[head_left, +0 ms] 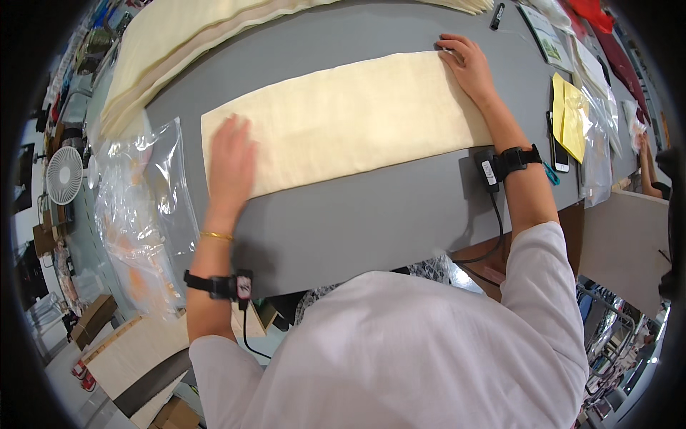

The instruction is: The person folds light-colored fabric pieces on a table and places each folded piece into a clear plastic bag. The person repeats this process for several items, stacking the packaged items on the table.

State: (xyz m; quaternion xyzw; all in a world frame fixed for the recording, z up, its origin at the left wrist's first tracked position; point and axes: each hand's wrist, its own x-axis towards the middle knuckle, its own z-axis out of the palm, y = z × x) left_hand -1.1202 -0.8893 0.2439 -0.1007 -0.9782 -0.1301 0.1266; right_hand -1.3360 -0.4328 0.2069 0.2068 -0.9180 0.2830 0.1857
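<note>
A long, cream-coloured folded cloth (343,121) lies across the grey table in front of me. My left hand (232,161) rests over its left end, blurred by motion, with fingers seemingly stretched out flat. At the cloth's far right corner is my right hand (468,68); its fingers are bent but apart, with the fingertips at the far edge. A small dark spot shows between those fingers, too small to identify. Each forearm carries a black strap with a small box and cable, the left one also a gold bracelet (216,235).
A stack of cream cloth (179,43) spreads along the far left of the grey table (371,222). Clear plastic bags (143,222) hang at the left edge. To the right are a black marker (497,16), yellow paper (568,118) and a phone (559,154).
</note>
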